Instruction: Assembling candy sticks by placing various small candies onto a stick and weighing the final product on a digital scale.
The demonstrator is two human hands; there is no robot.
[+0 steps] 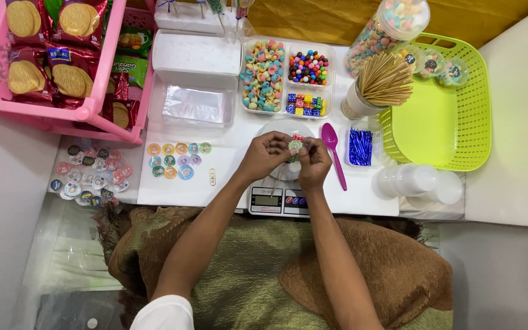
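Note:
My left hand [265,156] and my right hand [314,162] meet over a small kitchen scale [276,198]. Together they pinch a small clear packet of coloured sweets [295,144] with a round sticker on its front. The fingers of both hands are closed around its edges. A thin stick seems to hang below it, partly hidden by my hands. A pink plastic spoon [334,153] lies just right of my right hand. Rows of round stickers [175,160] lie on the white table left of my left hand.
Divided clear trays of coloured sweets [285,76] sit behind the scale. A cup of wooden skewers [380,82], a jar of sweets [389,30], a lime green basket [453,116], blue twist ties [360,146], stacked clear cups [420,182] stand right. A pink rack of biscuit packs [56,58] is left.

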